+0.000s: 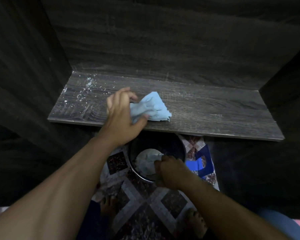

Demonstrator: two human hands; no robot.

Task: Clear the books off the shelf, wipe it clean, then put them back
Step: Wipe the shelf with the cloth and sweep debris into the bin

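- The crumpled light-blue cloth (151, 106) lay on the dark wood-grain shelf (215, 110), just right of the left hand (123, 115), which pinched its near end.
- The left arm reached forward over the shelf's front edge.
- The right hand (170, 172) gripped the rim of the dark round bucket (173, 146) below.
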